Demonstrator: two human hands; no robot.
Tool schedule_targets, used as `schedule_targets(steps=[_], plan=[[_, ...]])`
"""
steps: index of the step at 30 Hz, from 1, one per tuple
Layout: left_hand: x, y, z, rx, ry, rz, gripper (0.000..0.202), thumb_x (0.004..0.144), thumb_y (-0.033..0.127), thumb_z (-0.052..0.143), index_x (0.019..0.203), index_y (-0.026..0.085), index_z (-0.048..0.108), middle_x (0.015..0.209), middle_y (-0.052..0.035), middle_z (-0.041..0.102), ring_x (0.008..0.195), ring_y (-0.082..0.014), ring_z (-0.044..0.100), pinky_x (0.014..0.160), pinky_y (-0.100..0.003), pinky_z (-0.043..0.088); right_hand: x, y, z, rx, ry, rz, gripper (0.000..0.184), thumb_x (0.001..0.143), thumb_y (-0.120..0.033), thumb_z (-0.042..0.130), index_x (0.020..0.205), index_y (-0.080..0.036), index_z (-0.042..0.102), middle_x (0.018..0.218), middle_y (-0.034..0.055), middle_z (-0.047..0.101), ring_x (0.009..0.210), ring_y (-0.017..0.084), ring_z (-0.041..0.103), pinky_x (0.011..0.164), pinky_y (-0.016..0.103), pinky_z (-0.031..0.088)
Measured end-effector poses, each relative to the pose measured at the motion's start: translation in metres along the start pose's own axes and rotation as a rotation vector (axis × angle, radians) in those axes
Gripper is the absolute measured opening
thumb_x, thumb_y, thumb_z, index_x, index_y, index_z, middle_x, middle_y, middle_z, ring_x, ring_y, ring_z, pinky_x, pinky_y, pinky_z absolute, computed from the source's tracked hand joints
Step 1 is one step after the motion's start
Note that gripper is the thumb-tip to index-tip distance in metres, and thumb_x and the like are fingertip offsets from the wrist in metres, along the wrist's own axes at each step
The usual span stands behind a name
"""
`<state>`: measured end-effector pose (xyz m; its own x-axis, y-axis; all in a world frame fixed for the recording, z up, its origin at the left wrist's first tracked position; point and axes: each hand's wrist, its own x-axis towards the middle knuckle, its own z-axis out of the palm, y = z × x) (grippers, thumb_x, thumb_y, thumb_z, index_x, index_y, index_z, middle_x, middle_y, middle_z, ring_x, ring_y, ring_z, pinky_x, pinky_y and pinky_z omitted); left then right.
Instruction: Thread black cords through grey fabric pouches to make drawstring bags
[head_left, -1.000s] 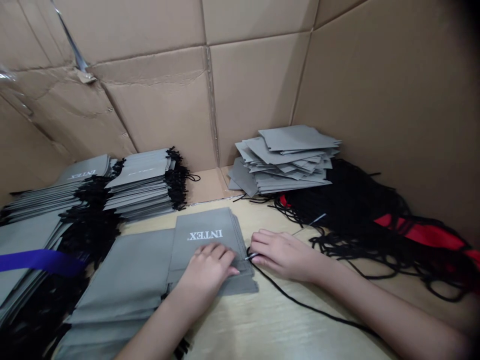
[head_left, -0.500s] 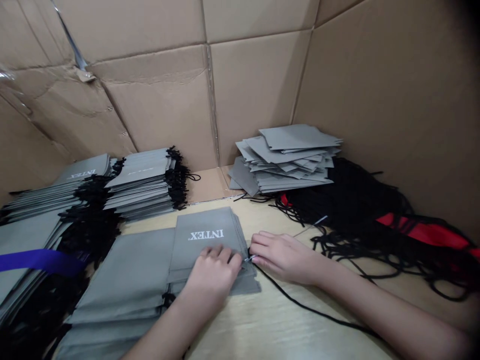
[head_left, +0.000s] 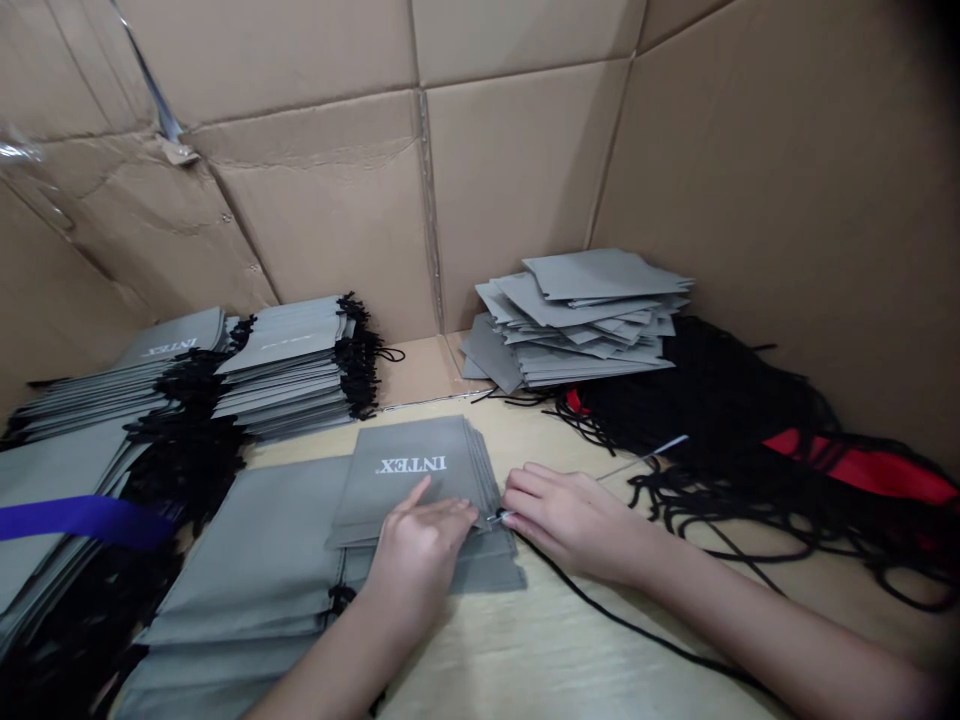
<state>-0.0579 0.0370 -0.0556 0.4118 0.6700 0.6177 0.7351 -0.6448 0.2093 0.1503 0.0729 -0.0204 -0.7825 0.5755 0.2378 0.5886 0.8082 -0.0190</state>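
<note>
A small stack of grey fabric pouches (head_left: pixel 405 492) printed INTEX lies upside down to me on the table. My left hand (head_left: pixel 421 550) is at the top pouch's near right corner, one finger raised and the others closed at its edge. My right hand (head_left: pixel 562 512) is closed around a thin metal threading rod (head_left: pixel 641 458). The rod's tip pokes out toward the pouch corner, and its other end sticks out behind the hand. From under my right hand a black cord (head_left: pixel 600 607) runs toward me along the table. The thumb's grip is partly hidden.
Grey pouches with black cords (head_left: pixel 289 365) are stacked at the back left. Plain grey pouches (head_left: pixel 592 315) pile up at the back right, beside a heap of black cords (head_left: pixel 735 395) with a red band. More pouches (head_left: pixel 255 540) lie left. Cardboard walls (head_left: pixel 517 170) enclose the table.
My left hand's finger has lifted off the pouch face, and the hand has turned toward the corner. The rod's far end sticks out farther right behind my right hand.
</note>
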Motion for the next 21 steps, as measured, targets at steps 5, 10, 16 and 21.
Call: schedule_targets(steps=[5, 10, 16, 21], plan=[[0.002, 0.005, -0.004, -0.026, 0.198, 0.069, 0.022, 0.083, 0.008, 0.049, 0.091, 0.02, 0.065, 0.085, -0.002, 0.073, 0.078, -0.0154, 0.069, 0.094, -0.043, 0.045, 0.0, -0.006, 0.0, -0.025, 0.038, 0.069, 0.02, 0.092, -0.03, 0.037, 0.08, -0.02, 0.05, 0.083, 0.0012, 0.055, 0.078, 0.015, 0.052, 0.062, 0.025, 0.036], [0.005, 0.011, -0.009, -0.033, 0.267, 0.051, 0.019, 0.081, 0.008, 0.055, 0.089, 0.021, 0.066, 0.083, -0.0004, 0.074, 0.076, -0.0154, 0.069, 0.096, -0.043, 0.042, 0.0, -0.007, 0.001, -0.019, 0.09, 0.077, 0.019, 0.092, -0.029, 0.038, 0.08, -0.02, 0.049, 0.08, 0.0002, 0.056, 0.074, 0.014, 0.051, 0.06, 0.025, 0.033], [0.006, 0.014, -0.012, 0.018, 0.285, 0.055, 0.019, 0.08, 0.009, 0.056, 0.089, 0.022, 0.067, 0.082, 0.0008, 0.074, 0.074, -0.0151, 0.07, 0.096, -0.042, 0.041, -0.001, -0.006, 0.003, 0.005, 0.14, 0.043, 0.021, 0.092, -0.029, 0.038, 0.078, -0.02, 0.051, 0.076, 0.0001, 0.056, 0.07, 0.013, 0.051, 0.059, 0.025, 0.033], [0.005, 0.014, -0.013, 0.035, 0.271, 0.049, 0.022, 0.081, 0.007, 0.054, 0.091, 0.023, 0.067, 0.084, 0.0011, 0.074, 0.075, -0.0155, 0.069, 0.096, -0.042, 0.04, -0.001, -0.007, 0.002, 0.015, 0.143, 0.051, 0.021, 0.092, -0.029, 0.039, 0.078, -0.02, 0.05, 0.077, -0.0001, 0.056, 0.069, 0.013, 0.051, 0.059, 0.024, 0.033]])
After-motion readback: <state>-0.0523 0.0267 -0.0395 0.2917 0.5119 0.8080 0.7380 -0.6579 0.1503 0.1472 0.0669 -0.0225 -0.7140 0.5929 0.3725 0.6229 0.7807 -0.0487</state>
